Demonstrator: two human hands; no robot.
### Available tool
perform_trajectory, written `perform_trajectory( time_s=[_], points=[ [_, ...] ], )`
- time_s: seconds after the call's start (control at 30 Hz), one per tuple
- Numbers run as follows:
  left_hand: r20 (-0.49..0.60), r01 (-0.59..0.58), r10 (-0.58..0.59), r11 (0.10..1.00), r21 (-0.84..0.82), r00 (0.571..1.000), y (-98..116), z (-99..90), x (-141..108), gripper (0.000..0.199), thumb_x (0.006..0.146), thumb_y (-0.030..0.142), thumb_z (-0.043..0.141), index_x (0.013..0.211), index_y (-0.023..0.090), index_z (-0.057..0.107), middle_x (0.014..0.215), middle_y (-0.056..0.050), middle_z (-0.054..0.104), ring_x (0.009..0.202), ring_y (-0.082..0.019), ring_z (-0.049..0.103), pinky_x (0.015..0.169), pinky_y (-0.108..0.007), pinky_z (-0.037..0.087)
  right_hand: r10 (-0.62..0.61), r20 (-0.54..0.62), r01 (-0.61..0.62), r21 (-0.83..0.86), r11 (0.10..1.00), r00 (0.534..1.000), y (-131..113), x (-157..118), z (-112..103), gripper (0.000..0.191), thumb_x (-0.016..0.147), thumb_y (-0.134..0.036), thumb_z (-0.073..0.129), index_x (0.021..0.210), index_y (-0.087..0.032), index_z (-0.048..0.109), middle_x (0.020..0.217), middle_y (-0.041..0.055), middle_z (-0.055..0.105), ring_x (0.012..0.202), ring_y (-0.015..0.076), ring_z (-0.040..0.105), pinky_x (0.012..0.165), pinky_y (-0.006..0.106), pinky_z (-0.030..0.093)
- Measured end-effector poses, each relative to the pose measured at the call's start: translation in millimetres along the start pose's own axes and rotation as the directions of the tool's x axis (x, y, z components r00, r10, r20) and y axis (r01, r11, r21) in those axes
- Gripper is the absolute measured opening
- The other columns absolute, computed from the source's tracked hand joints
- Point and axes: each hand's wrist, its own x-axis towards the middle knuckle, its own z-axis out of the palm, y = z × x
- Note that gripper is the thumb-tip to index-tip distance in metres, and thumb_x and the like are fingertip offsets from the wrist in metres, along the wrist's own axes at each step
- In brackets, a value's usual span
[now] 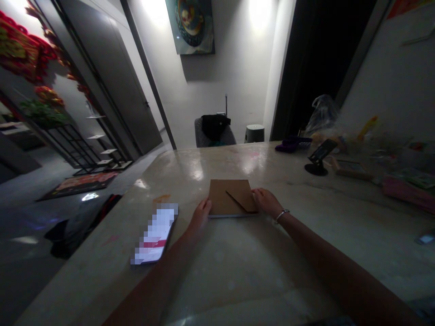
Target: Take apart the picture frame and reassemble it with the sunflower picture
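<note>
A brown-covered notebook (224, 199) lies flat on the pale marble-look table, with pale page edges along its near side. A thin dark diagonal line crosses the right part of its cover; I cannot tell whether it is a slim stick or the edge of a fold. My left hand (203, 211) holds the notebook's left edge, fingers closed against it. On the opposite edge, my right hand (267, 201), with a bracelet (281, 215) at the wrist, has its fingers closed on the notebook too. Left of my left forearm lies a phone (158, 233) with a lit, pixelated screen.
The table (238, 262) extends to a chair (214, 131) with a black cloth on it. At the right stand a black phone stand (319, 158), a purple item (292, 144), a wooden frame (351, 168) and a clear plastic bag (322, 113).
</note>
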Motion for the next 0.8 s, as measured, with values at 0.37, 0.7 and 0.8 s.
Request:
perform_trajectory(
  time_s=[0.37,0.7,0.8],
  points=[
    [-0.016,-0.221,0.241,0.914,0.341,0.97,-8.4,-1.9,7.6,0.024,0.071,0.028,0.056,0.089,0.015,0.065,0.101,-0.009,0.064,0.102,-0.024,0.054,0.094,-0.038,0.035,-0.28,0.183,0.331,-0.398,0.856,0.943,-17.5,-30.6,14.0,0.034,0.074,-0.038,0.058,0.103,-0.02,0.059,0.112,0.0115,0.056,0.105,0.0249,0.048,0.093,0.039,0.033],
    [-0.003,-0.256,0.277,0.892,0.372,0.961,-13.1,-0.5,10.5,0.029,0.075,0.027,0.049,0.097,0.015,0.063,0.107,-0.01,0.062,0.107,-0.023,0.052,0.096,-0.038,0.034,-0.3,0.261,0.395,-0.505,0.768,0.918,-17.0,-28.1,12.9,0.031,0.081,-0.022,0.047,0.11,-0.017,0.054,0.109,0.0128,0.057,0.101,0.0245,0.05,0.089,0.039,0.036],
    [0.043,-0.283,0.286,0.893,0.35,0.957,-10.8,-0.4,10.2,0.03,0.076,0.028,0.047,0.098,0.016,0.063,0.106,-0.008,0.063,0.104,-0.023,0.053,0.094,-0.037,0.035,-0.324,0.203,0.38,-0.384,0.842,0.924,-16.4,-25.2,11.9,0.027,0.081,-0.022,0.046,0.105,-0.016,0.057,0.106,0.0131,0.058,0.101,0.0245,0.051,0.092,0.04,0.035]
  ],
)
